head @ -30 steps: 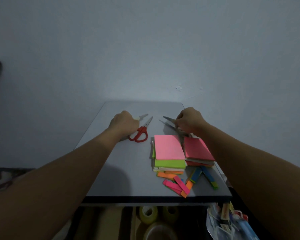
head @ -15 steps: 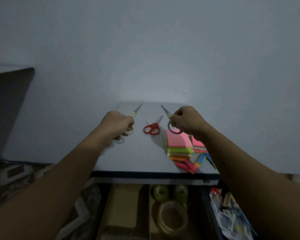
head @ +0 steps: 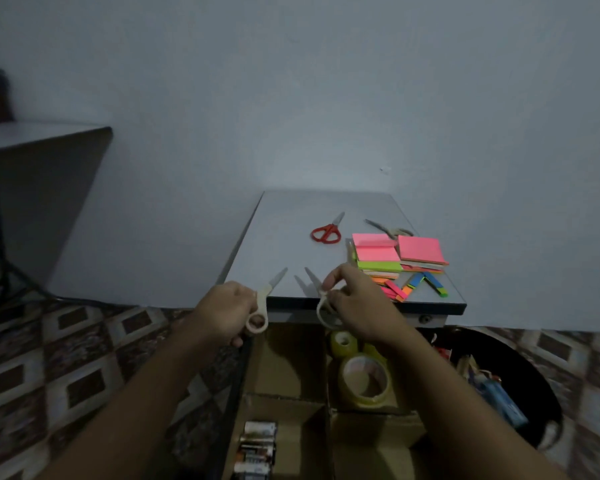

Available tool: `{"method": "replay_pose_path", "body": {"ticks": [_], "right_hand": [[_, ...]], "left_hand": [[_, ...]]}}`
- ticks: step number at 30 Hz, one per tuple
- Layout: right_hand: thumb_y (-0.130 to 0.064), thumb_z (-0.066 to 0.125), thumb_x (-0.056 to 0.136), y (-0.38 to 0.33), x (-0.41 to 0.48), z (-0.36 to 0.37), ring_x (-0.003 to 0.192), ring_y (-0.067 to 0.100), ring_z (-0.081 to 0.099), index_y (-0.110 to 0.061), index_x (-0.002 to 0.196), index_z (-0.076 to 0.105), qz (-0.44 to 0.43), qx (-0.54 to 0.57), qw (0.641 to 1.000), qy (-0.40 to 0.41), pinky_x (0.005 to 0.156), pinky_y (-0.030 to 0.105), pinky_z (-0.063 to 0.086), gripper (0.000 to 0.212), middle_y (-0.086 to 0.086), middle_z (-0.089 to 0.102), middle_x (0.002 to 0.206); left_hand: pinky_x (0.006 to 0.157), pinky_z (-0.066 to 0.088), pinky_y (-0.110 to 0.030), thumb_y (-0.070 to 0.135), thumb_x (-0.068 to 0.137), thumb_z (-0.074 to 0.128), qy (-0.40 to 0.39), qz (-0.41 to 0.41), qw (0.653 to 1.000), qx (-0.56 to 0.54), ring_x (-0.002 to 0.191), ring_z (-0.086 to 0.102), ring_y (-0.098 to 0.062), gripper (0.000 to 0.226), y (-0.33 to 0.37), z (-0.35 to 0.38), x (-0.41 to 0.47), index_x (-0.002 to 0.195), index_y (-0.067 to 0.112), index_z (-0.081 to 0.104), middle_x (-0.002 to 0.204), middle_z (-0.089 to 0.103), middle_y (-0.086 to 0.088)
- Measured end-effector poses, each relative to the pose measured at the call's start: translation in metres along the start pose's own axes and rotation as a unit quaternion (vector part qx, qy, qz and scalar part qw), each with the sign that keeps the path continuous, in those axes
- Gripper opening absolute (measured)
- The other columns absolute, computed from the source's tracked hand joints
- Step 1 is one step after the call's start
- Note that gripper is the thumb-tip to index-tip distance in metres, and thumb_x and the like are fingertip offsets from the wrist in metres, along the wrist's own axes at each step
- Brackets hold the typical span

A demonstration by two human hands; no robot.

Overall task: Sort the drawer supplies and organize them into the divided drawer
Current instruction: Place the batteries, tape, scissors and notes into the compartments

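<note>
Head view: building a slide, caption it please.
Left hand holds cream scissors, right hand another cream pair, by the divided drawer.

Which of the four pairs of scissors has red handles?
The pair lying on the table, left of the pink sticky notes; the rest have pale handles.

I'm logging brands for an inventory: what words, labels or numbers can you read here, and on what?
No text here can be read.
Wrappers of the batteries in the drawer's near compartment: printed, but too blurred to read.
The blue packet at the right: print too blurred to read.
The sticky note pads: no writing shows.
</note>
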State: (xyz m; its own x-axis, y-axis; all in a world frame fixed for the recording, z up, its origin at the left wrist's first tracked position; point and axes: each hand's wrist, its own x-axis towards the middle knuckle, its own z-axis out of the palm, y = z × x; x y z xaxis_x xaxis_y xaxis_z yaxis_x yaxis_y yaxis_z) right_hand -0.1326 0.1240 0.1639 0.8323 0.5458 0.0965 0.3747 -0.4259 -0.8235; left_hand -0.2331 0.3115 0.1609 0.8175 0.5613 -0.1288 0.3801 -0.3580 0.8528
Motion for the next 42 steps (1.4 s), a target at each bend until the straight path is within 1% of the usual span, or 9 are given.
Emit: {"method": "replay_pose_path", "body": {"ticks": [4,14,20,26,30,34,37,40,42], "right_hand": [[-0.012,0.046,0.100,0.016,-0.024,0.018,0.083,0.012,0.060,-0.021,0.099,0.057,0.031,0.021,0.998,-0.050,0.068,0.028,0.053,0.014,0.000,0.060,0.098],[-0.014,0.044,0.100,0.038,-0.045,0.044,0.090,0.023,0.065,-0.027,0.099,0.055,0.063,0.002,0.995,-0.080,0.078,0.042,0.057,0.017,0.001,0.062,0.098],[-0.018,0.048,0.097,0.042,-0.032,0.052,0.091,0.011,0.058,-0.025,0.110,0.051,0.096,-0.013,0.988,-0.121,0.076,0.027,0.050,0.015,-0.003,0.058,0.101],[-0.022,0.057,0.091,0.049,-0.021,0.055,0.078,0.009,0.055,-0.021,0.123,0.040,0.086,-0.080,0.973,-0.198,0.060,0.023,0.043,0.037,-0.001,0.056,0.094],[-0.025,0.072,0.082,0.052,-0.013,0.057,0.092,0.011,0.056,-0.021,0.133,0.031,0.075,-0.119,0.960,-0.242,0.065,0.020,0.044,0.065,-0.006,0.052,0.103],[-0.030,0.077,0.080,0.054,-0.010,0.062,0.117,0.024,0.051,-0.026,0.137,0.028,0.048,-0.232,0.944,-0.228,0.091,0.035,0.050,0.076,0.003,0.050,0.124],[-0.041,0.071,0.080,0.058,-0.008,0.068,0.132,0.029,0.034,-0.020,0.136,0.031,-0.001,-0.319,0.925,-0.208,0.110,0.047,0.032,0.072,0.007,0.048,0.134],[-0.051,0.062,0.080,0.061,-0.006,0.070,0.131,0.029,0.030,-0.019,0.131,0.037,-0.054,-0.385,0.906,-0.169,0.107,0.049,0.024,0.066,0.005,0.051,0.129],[-0.058,0.056,0.080,0.064,-0.005,0.071,0.127,0.027,0.032,-0.018,0.126,0.042,-0.088,-0.411,0.897,-0.137,0.104,0.050,0.023,0.063,0.004,0.052,0.121]], "left_hand": [[0.049,0.041,-0.026,0.007,0.100,0.047,-0.033,0.009,0.999,0.000,0.067,0.057,-0.018,0.017,-0.023,0.010,-0.021,0.101,0.018,0.060,0.091,0.062,-0.009],[0.057,0.044,-0.023,0.008,0.101,0.044,-0.064,0.010,0.998,0.004,0.079,0.060,-0.018,0.024,-0.037,0.032,-0.039,0.099,0.029,0.056,0.097,0.061,-0.004],[0.057,0.042,-0.025,0.011,0.096,0.056,-0.072,-0.029,0.997,0.025,0.081,0.057,-0.016,0.020,-0.055,0.049,-0.015,0.106,0.028,0.056,0.101,0.058,-0.004],[0.073,0.055,-0.033,0.011,0.076,0.079,-0.131,-0.024,0.988,0.081,0.096,0.061,-0.022,0.064,-0.068,0.048,0.001,0.125,0.028,0.041,0.109,0.055,-0.005],[0.076,0.054,-0.029,0.021,0.079,0.078,-0.111,-0.012,0.982,0.150,0.097,0.058,-0.016,0.067,-0.072,0.053,0.013,0.133,0.026,0.038,0.111,0.055,-0.001],[0.090,0.047,-0.032,0.040,0.086,0.067,-0.069,0.039,0.950,0.303,0.111,0.052,-0.021,0.061,-0.071,0.054,0.020,0.136,0.016,0.042,0.125,0.052,-0.005],[0.098,0.041,-0.035,0.051,0.087,0.060,-0.052,0.091,0.914,0.392,0.122,0.042,-0.024,0.061,-0.070,0.053,0.019,0.134,0.015,0.046,0.132,0.048,-0.007],[0.099,0.034,-0.038,0.063,0.087,0.052,-0.036,0.140,0.873,0.466,0.127,0.031,-0.025,0.067,-0.074,0.055,0.023,0.137,0.019,0.045,0.138,0.039,-0.006],[0.102,0.029,-0.040,0.066,0.086,0.052,-0.057,0.149,0.867,0.472,0.131,0.023,-0.026,0.072,-0.080,0.058,0.027,0.141,0.021,0.043,0.145,0.029,-0.004]]}}
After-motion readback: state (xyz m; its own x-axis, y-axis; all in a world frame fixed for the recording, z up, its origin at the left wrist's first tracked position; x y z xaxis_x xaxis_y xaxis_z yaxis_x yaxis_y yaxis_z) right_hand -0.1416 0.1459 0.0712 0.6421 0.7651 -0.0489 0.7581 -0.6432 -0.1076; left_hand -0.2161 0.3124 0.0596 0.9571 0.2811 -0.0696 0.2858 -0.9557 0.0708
